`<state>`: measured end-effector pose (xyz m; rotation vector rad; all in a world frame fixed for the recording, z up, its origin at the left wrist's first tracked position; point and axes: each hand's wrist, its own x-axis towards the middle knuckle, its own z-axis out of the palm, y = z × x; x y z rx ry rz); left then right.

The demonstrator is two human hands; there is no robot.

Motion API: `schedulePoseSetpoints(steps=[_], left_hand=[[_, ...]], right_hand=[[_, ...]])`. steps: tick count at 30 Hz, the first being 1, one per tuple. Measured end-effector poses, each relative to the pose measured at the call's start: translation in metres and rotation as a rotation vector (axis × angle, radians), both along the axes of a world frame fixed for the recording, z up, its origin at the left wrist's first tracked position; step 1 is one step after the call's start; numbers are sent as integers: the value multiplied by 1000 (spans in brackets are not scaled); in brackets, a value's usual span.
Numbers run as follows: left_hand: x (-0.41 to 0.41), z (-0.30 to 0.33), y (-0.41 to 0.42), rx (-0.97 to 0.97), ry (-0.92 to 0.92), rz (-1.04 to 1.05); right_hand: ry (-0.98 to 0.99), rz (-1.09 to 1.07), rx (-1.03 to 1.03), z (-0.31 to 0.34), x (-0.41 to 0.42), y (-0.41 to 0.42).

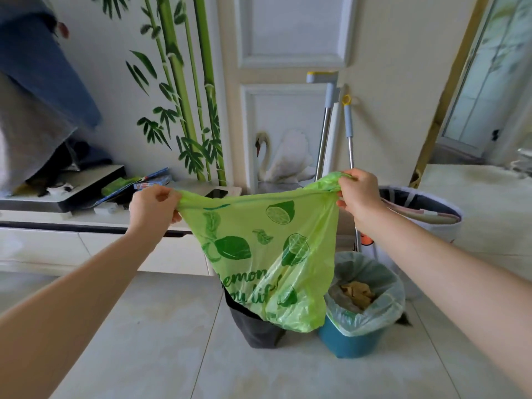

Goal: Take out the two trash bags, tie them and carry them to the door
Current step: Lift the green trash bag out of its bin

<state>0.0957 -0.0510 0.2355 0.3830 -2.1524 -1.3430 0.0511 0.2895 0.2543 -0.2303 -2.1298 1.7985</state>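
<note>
Green plastic fills the middle of the scene: a lime-printed trash bag [267, 254] hangs stretched between two bare hands, its mouth pulled wide and its bottom sagging onto the rim of a dark bin [253, 326] on the pale tiled floor [144, 341]. The left hand [154, 210] has its fingers curled shut around the bag's left corner, thumb pressed over the bunched film. The right hand [358, 194] pinches the right corner (gathered into a small crumpled tuft) between thumb and closed fingers.

Just right of the dark bin stands a blue bin [349, 342] lined with a second, translucent pale bag [368, 306], still folded over its rim, with brownish crumpled waste inside. Farther right, a white round basket [426, 214] stands against the wall. Behind the green bag, two metal-handled cleaning tools [325, 133] lean on a white panelled door [288, 82] bearing a swan picture [288, 159]. Bamboo decals [184, 90] climb the far wall, above a low white cabinet [72, 243] on the left.
</note>
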Motion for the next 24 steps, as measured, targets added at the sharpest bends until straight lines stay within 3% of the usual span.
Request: schedulePoseSetpoints(steps=[10,19,24], left_hand=[[97,11,10,96,-14,36],[154,-78,-23,121,-376,14],[157,-117,-30,135,-505,69]], right_hand=[[-118,129,56,0,80,17],[-444,410,311,-85,123,16],[-502,495,433,-124,122,3]])
